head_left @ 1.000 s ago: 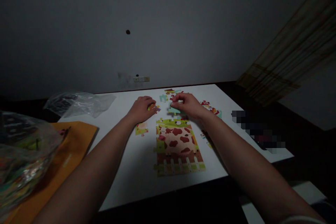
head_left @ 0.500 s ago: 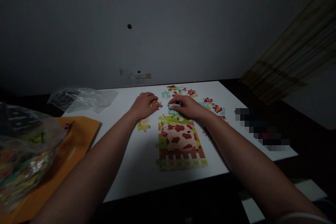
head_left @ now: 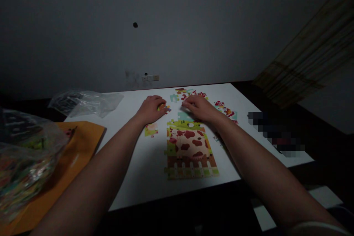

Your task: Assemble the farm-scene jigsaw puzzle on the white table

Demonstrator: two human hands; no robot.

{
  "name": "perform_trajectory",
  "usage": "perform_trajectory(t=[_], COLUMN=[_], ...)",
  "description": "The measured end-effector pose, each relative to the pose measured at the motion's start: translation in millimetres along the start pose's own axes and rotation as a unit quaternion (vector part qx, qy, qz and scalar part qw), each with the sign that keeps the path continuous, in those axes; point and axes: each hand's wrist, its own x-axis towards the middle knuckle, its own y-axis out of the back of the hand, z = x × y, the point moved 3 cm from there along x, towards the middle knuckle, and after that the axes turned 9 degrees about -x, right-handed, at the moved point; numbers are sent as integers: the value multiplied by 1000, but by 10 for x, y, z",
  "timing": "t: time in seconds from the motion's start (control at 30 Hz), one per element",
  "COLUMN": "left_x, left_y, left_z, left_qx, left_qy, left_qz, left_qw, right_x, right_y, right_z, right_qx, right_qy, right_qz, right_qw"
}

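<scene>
A partly joined jigsaw puzzle lies flat on the white table, showing a spotted cow above a white fence. At its top edge sits a pale teal puzzle piece. My left hand rests left of the puzzle's top, thumb and fingers curled round an orange and blue puzzle piece on the table. Beyond the teal piece, my right hand hovers low beside red and white loose pieces. Its fingers are bent in with the thumb close to them; whatever may be between them is hidden.
A green and pink puzzle piece lies below my left hand. More loose pieces are scattered right of my right hand. At left are a clear plastic bag, an orange envelope and a filled plastic bag.
My right hand has left the teal piece and moved up and slightly right to the loose pieces, uncovering the teal piece. My left hand stays round its piece.
</scene>
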Motion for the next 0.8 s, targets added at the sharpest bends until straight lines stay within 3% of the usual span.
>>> perform_trajectory(t=[0.13, 0.3, 0.37, 0.67, 0.8], left_x=[1, 1, -1, -4, 3], left_y=[-3, 9, 16, 25, 26], left_z=[-3, 14, 27, 49, 46], left_qx=[3, -6, -5, -11, -7], left_qy=[-3, 3, 7, 19, 11], left_qz=[-3, -2, -4, -6, -7], left_qw=[1000, 1000, 1000, 1000, 1000], right_x=[-12, -101, -129, -126, -94], right_y=[139, 106, 92, 62, 192], right_z=[113, 158, 159, 144, 286], right_qx=[59, 62, 49, 47, 17], right_qy=[-46, -11, 5, -14, -93], right_qz=[52, -108, -132, -129, -31], right_qw=[996, 992, 990, 990, 995])
